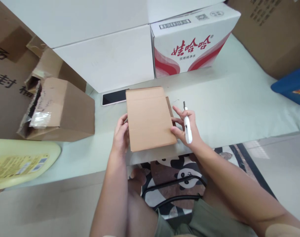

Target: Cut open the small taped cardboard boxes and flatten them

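Note:
A flat brown cardboard box (150, 118) lies on the pale table (238, 108) in front of me. My left hand (120, 136) grips its left edge with curled fingers. My right hand (187, 128) presses its fingertips against the box's right edge while holding a white utility knife (187, 128) along the back of the fingers, its blade end pointing away from me.
A black phone (114, 97) lies just behind the box. An opened brown carton (58, 110) sits at the left, white boxes and a red-printed water carton (191, 42) stand at the back, and a blue box (293, 85) is at the right. A yellow object (21, 164) lies at the near left.

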`<action>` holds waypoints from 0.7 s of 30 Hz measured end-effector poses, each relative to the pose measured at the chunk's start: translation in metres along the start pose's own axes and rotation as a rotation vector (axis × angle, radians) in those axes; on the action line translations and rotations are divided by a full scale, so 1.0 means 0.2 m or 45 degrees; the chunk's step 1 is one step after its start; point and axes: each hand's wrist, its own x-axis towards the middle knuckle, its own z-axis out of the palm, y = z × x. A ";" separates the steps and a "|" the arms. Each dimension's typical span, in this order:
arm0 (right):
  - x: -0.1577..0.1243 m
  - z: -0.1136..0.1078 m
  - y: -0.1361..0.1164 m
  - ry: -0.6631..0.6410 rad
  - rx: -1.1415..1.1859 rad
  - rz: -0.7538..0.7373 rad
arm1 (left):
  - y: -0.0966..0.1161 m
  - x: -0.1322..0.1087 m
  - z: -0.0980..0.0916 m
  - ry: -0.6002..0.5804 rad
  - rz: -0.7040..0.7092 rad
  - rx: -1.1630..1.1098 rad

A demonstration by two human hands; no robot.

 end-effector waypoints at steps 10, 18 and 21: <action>-0.01 -0.01 0.00 0.118 0.003 -0.152 | -0.01 0.02 -0.02 0.190 -0.107 0.128; 0.00 -0.02 -0.01 -0.013 -0.131 -0.336 | 0.02 0.00 -0.03 0.093 -0.174 0.186; -0.01 -0.02 -0.01 -0.068 -0.142 -0.382 | 0.03 0.01 -0.04 0.065 -0.178 0.180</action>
